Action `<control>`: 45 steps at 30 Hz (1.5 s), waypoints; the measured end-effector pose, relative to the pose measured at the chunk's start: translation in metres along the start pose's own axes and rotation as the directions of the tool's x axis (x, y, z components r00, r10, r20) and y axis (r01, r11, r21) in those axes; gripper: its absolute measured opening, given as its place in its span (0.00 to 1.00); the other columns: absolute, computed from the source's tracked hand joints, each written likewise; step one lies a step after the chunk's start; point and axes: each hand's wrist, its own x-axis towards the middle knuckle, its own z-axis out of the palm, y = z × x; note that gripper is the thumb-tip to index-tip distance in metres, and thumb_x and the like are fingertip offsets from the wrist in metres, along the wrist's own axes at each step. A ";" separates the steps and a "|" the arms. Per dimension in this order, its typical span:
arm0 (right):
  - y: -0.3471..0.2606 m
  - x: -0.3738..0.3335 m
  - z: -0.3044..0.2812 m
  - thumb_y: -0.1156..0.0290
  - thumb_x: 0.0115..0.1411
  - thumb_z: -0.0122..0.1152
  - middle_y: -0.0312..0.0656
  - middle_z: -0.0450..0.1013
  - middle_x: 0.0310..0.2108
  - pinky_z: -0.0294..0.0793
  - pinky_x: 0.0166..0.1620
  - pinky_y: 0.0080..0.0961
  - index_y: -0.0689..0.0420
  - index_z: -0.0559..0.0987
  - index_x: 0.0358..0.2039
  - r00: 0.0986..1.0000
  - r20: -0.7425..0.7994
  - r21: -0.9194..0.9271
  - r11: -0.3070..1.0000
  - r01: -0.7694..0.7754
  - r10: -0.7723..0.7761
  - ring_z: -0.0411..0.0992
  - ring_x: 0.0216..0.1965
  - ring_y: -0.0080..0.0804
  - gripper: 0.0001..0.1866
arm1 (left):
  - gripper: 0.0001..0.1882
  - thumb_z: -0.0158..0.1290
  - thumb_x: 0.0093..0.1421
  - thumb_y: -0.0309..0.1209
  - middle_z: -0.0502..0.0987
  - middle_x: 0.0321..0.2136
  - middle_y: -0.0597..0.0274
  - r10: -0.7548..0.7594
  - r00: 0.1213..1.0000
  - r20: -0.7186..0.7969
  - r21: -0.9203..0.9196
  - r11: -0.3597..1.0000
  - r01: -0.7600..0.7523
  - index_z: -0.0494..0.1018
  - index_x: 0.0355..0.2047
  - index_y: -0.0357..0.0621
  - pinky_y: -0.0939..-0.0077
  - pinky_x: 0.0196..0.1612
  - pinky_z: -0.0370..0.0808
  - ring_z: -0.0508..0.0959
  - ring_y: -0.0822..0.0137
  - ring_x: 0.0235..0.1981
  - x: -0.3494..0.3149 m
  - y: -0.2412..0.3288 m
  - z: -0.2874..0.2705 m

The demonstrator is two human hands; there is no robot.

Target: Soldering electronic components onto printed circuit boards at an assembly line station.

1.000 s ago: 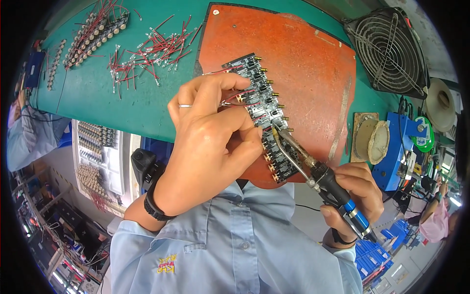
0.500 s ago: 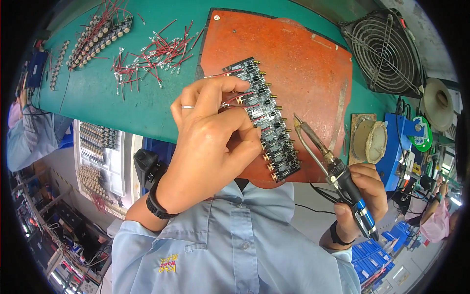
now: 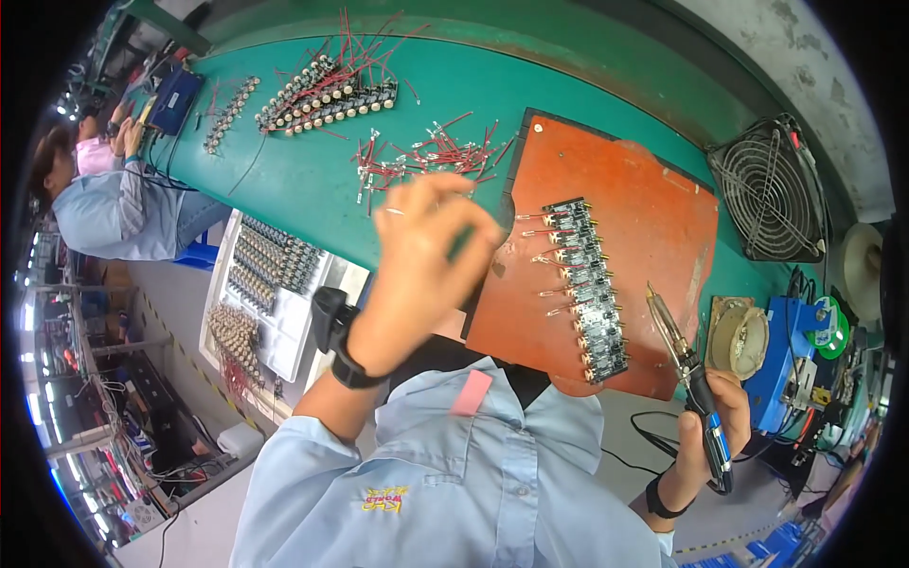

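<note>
In my right hand (image 3: 689, 458) is a soldering iron (image 3: 698, 386) with a black and blue handle, its tip pointing up and away over the orange mat (image 3: 653, 208). Left of the tip, a long strip of black circuit boards (image 3: 600, 317) lies on that mat, apart from the iron. Several short red wires stick out from its left side. My left hand (image 3: 417, 284) is in the air left of the mat, just short of a loose pile of red wires (image 3: 431, 156). Motion smears its fingers; thumb and forefinger curve toward each other, and I cannot see whether anything is between them.
Wired board strips (image 3: 327, 99) lie at the far left of the green table (image 3: 294, 175). A white tray (image 3: 294, 331) of parts stands left of me. A fan (image 3: 769, 194), a round tan pot (image 3: 740, 341) and a blue box (image 3: 778, 355) line the right side. Another person (image 3: 118, 213) sits at far left.
My left hand has left the board strip and moved leftward, near the loose wires. The soldering iron stays in my right hand, near the strip's right side. The whole view has shifted.
</note>
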 end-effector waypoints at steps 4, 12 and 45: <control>0.001 -0.004 0.001 0.59 0.51 0.68 0.47 0.71 0.38 0.67 0.40 0.22 0.67 0.73 0.41 1.000 -0.008 0.020 1.000 -0.010 0.010 0.68 0.37 0.29 0.26 | 0.04 0.60 0.51 0.31 0.71 0.40 0.62 -0.101 0.991 -0.092 0.180 0.977 0.117 0.76 0.26 0.48 0.60 0.49 0.57 0.68 0.57 0.45 0.002 -0.037 -0.002; -0.004 -0.006 0.005 0.57 0.52 0.68 0.45 0.71 0.37 0.68 0.40 0.22 0.67 0.72 0.42 0.999 -0.004 0.020 0.999 0.037 -0.037 0.70 0.36 0.28 0.27 | 0.05 0.59 0.53 0.30 0.73 0.34 0.61 -0.144 0.987 -0.071 0.163 0.975 0.153 0.74 0.27 0.44 0.64 0.46 0.60 0.71 0.60 0.39 -0.008 -0.036 -0.006; -0.003 0.004 0.059 0.81 0.58 0.60 0.44 0.75 0.36 0.76 0.44 0.25 0.64 0.66 0.54 0.994 0.025 0.518 0.848 -0.107 0.110 0.75 0.39 0.26 0.23 | 0.03 0.56 0.57 0.23 0.72 0.27 0.62 -0.027 0.862 0.507 -0.653 0.641 0.404 0.74 0.28 0.37 0.82 0.28 0.65 0.68 0.74 0.24 -0.038 0.079 0.001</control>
